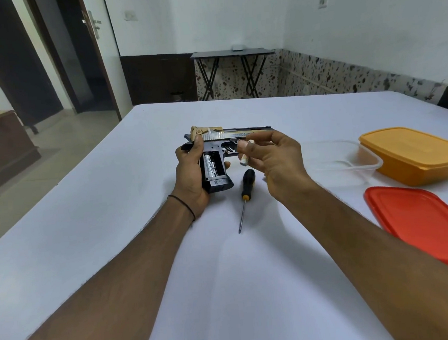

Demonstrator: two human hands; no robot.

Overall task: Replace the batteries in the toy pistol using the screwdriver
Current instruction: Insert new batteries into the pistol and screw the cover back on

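Note:
The toy pistol is black with a gold and silver slide, and it lies on its side over the white table. My left hand grips its handle. The grip compartment is uncovered, and one silver battery sits in it beside an empty slot. My right hand holds a second battery between thumb and fingers, just right of the trigger. The screwdriver, with a black handle and an orange band, lies on the table between my hands, tip toward me.
A clear plastic container stands to the right, touching an orange box. A red lid lies nearer me at the right edge. A small folding table stands by the far wall.

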